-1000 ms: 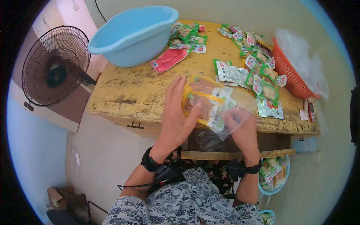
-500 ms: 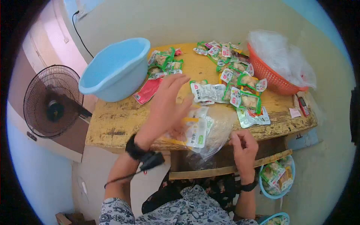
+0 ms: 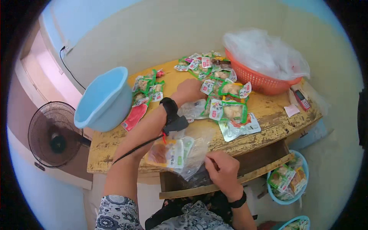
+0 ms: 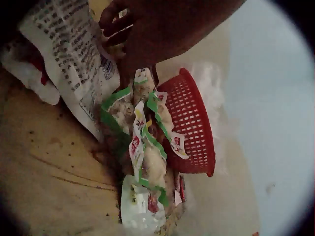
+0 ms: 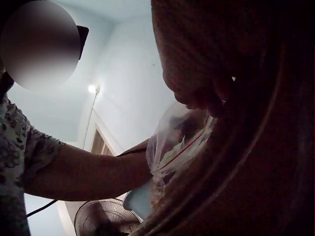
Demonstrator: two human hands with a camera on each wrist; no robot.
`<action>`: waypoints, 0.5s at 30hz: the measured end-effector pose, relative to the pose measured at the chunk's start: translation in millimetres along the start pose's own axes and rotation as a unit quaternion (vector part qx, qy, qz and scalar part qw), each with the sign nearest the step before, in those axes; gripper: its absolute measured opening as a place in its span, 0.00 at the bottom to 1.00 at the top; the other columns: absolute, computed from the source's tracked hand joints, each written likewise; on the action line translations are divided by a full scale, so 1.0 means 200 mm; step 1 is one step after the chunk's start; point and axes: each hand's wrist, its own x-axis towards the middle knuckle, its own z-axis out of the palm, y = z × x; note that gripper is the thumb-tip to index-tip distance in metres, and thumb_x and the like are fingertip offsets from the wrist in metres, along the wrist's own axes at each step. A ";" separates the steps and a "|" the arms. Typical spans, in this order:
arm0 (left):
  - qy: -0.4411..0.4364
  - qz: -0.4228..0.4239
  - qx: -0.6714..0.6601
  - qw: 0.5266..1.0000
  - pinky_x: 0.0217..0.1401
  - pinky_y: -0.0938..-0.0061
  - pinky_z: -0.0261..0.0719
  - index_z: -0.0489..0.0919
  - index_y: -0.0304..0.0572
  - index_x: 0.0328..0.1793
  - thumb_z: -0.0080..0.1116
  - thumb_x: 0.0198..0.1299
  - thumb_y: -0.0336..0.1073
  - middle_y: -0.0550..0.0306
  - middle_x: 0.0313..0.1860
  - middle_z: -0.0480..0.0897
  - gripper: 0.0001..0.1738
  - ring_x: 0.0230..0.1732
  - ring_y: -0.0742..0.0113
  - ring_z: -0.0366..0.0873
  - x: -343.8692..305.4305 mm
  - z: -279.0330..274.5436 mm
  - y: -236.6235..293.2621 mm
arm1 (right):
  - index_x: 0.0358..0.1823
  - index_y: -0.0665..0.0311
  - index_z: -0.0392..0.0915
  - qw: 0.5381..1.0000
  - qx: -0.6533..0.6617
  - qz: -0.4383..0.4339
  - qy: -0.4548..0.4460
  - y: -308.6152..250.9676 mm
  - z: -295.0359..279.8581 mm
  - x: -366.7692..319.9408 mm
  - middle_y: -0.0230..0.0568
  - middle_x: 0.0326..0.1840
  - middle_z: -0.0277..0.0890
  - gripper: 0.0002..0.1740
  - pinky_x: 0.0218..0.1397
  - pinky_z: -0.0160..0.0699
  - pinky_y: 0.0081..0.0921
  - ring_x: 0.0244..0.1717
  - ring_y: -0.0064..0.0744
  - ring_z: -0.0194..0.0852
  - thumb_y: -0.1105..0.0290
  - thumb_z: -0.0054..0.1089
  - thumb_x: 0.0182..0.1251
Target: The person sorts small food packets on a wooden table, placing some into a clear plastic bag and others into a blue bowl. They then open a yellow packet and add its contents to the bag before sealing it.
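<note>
My left hand (image 3: 189,91) reaches over the table beside a pile of green-edged food packets (image 3: 232,111). In the left wrist view, this hand (image 4: 152,32) has loosely bent fingers above a silver printed packet (image 4: 74,61); no held item shows. With thumb and fingers, my right hand (image 3: 224,172) pinches the edge of a clear plastic bag (image 3: 197,151) at the table's front. A yellow-edged packet (image 3: 165,153) lies at the bag's left, overlapped by clear plastic. The right wrist view shows the dark right hand (image 5: 202,64) above the bag (image 5: 165,137).
A blue basin (image 3: 105,103) stands at the left, beside more packets (image 3: 143,86) and a red packet (image 3: 136,115). An orange basket (image 3: 257,78) holds clear bags. A phone (image 3: 302,100) lies at the right. An open drawer (image 3: 226,182) juts out in front; a fan (image 3: 55,134) stands left.
My left hand has left the yellow-edged packet and moved up and right across the table to the packets. The right hand stays near the bag's edge. The head view has shifted.
</note>
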 end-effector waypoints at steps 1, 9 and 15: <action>-0.005 0.002 -0.013 1.000 0.46 0.54 0.84 0.87 0.41 0.52 0.70 0.56 0.53 0.44 0.38 0.89 0.26 0.42 0.46 0.88 0.02 0.00 -0.01 | 0.38 0.63 0.84 1.000 0.003 0.005 -0.010 0.00 -0.01 0.00 0.43 0.31 0.83 0.05 0.35 0.81 0.36 0.31 0.45 0.84 0.73 0.70 0.62; -0.001 -0.006 -0.184 0.983 0.32 0.66 0.80 0.85 0.29 0.45 0.71 0.52 0.39 0.49 0.30 0.87 0.20 0.26 0.67 0.83 0.15 0.12 -0.03 | 0.38 0.61 0.83 1.000 0.003 -0.006 -0.024 0.02 -0.02 0.00 0.42 0.32 0.83 0.05 0.35 0.80 0.37 0.32 0.44 0.84 0.72 0.70 0.63; -0.054 -0.096 -0.418 0.902 0.24 0.72 0.72 0.84 0.35 0.31 0.72 0.52 0.33 0.60 0.22 0.81 0.09 0.21 0.74 0.76 0.10 0.08 0.03 | 0.38 0.61 0.83 1.000 -0.016 -0.013 -0.020 0.01 -0.02 0.00 0.41 0.32 0.82 0.04 0.35 0.80 0.38 0.32 0.44 0.84 0.71 0.69 0.64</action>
